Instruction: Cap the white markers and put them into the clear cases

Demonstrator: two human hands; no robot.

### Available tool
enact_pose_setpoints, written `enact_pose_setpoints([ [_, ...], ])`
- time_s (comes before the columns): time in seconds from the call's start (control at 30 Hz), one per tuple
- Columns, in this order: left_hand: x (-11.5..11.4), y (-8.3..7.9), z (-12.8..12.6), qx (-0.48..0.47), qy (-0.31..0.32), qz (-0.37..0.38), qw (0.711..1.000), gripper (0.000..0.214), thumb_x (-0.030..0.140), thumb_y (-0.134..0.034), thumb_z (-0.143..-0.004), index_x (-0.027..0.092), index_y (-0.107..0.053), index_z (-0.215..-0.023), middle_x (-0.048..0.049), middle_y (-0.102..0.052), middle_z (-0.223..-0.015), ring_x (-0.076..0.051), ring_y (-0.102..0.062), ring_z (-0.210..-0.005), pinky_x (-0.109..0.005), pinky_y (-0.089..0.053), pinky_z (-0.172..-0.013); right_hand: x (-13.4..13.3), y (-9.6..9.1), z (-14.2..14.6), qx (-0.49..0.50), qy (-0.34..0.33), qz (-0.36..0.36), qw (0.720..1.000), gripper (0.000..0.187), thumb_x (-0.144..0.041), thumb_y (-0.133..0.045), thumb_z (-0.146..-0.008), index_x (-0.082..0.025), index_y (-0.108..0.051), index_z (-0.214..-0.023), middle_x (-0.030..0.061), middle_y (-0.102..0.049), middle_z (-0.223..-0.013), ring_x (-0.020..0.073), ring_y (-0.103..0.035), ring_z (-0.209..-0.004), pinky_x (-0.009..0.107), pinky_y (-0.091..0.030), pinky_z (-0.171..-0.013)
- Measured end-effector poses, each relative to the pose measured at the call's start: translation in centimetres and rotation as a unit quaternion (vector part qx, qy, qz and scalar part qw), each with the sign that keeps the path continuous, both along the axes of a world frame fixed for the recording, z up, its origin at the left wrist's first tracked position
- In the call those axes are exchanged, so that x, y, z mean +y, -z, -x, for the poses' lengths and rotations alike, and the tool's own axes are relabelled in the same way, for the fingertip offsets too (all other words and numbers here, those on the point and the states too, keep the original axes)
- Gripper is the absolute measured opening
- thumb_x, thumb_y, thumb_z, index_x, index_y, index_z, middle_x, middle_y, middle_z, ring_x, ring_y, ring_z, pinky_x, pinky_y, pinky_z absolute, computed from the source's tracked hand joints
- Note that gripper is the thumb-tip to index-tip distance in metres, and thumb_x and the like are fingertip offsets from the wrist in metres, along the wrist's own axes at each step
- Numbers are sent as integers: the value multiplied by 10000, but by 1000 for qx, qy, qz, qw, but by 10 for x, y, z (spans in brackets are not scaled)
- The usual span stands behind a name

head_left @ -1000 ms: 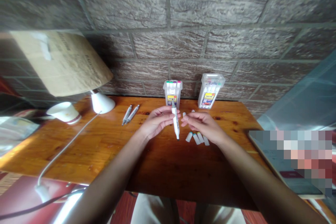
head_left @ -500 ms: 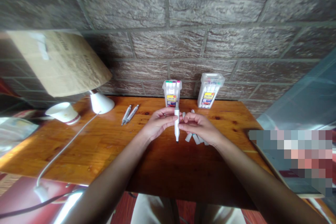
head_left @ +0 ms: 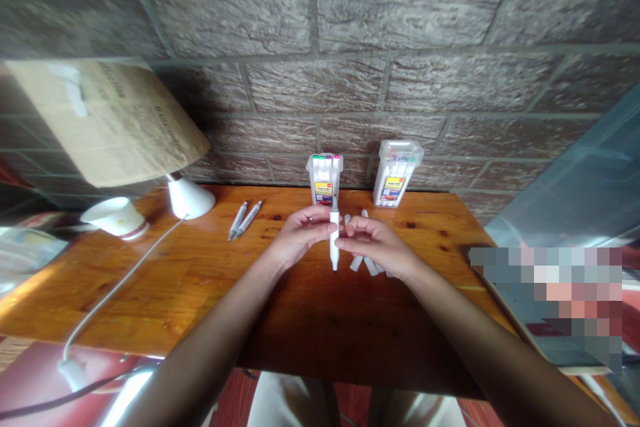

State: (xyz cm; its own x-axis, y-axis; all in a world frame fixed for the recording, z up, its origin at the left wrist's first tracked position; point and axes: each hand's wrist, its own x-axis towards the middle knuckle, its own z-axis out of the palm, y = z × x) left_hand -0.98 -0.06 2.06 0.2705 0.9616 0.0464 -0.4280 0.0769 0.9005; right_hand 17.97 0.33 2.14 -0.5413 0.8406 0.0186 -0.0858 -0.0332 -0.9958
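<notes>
Held upright in front of me is a white marker (head_left: pixel 335 240) with a dark tip at its lower end and a grey part on top. My left hand (head_left: pixel 306 237) pinches it between thumb and fingers from the left. From the right, my right hand (head_left: pixel 377 247) has curled fingers, with its thumb tip against the marker's side. Several loose markers (head_left: pixel 370 265) lie on the table under my right hand, partly hidden by it. Behind the held marker stands a clear case (head_left: pixel 326 180) of markers with coloured caps.
A second clear marker case (head_left: pixel 397 177) stands at the back right by the brick wall (head_left: pixel 350 87). Two grey markers (head_left: pixel 245 221) lie left on the wooden table (head_left: pixel 200 280). A lamp (head_left: pixel 190 199) with its cord and a white paper cup (head_left: pixel 117 218) are farther left.
The whole view has shifted slightly, so things appear a little farther left. Both hands keep their places around the marker, which looks a little turned.
</notes>
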Motion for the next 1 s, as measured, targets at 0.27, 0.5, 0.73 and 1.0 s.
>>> enact_pose_setpoints([
  [0.27,11,-5,36,448,-267,-205,828,330,466,-627,-870,165,-744,-937,-85,-757,-916,-192,-681,-780,-297,-527,-761,2,2,-3,-36,25,-1,999,397,-423,-850,-656,-197,-538,-752,-55,-555,-678,78,-508,-581,213,-399,-534],
  [0.5,14,-14,88,794,-293,29,531,369,378,-534,-913,187,-702,-1181,-193,-700,-1158,-370,-634,-1122,-434,-515,-865,3,3,-3,-87,30,-25,995,360,-461,-828,-661,-175,-634,-761,-7,-637,-734,110,-580,-652,230,-442,-586],
  [0.73,16,-13,92,805,-241,68,537,370,324,-506,-922,140,-687,-1187,-245,-672,-1205,-386,-614,-1158,-452,-500,-888,2,0,-5,-107,12,-63,992,256,-392,-777,-736,-173,-654,-787,0,-659,-735,121,-603,-660,234,-474,-600],
  [1.0,13,-15,73,796,-207,66,564,353,372,-505,-909,212,-745,-1110,-213,-705,-1138,-380,-666,-1045,-443,-523,-824,-1,4,1,-240,64,-206,946,247,-255,-597,-856,-204,-786,-1006,22,-750,-786,149,-634,-657,266,-465,-629],
])
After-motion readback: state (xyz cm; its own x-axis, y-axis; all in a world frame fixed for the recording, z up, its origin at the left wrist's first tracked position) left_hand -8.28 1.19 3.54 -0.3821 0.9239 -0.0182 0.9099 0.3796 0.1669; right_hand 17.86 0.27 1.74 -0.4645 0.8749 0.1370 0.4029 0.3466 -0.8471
